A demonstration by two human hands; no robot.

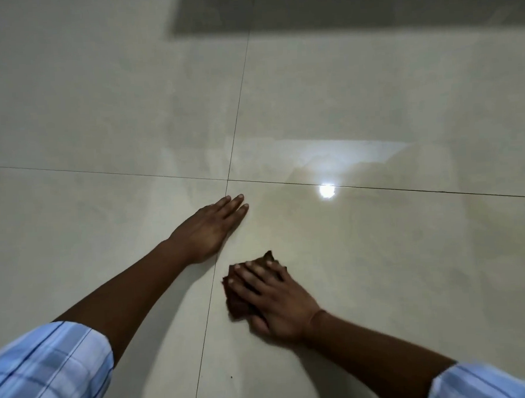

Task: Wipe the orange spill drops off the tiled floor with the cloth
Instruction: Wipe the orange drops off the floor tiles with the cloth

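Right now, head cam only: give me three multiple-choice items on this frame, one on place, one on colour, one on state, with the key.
1. Where does the cloth lie?
A) untouched on the far left tile
B) under the right hand, right of the lengthwise grout line
C) loose by the dark strip at the far edge

2. What colour is the cloth?
A) white
B) bright yellow
C) dark brown

3. How is the left hand?
A) flat on the floor, fingers straight, holding nothing
B) gripping the cloth
C) lifted in a fist

Key:
1 B: the right hand presses it onto the near tile right of the line.
2 C: dark brown shows round the fingers.
3 A: its palm is down on bare tile, apart from the cloth.
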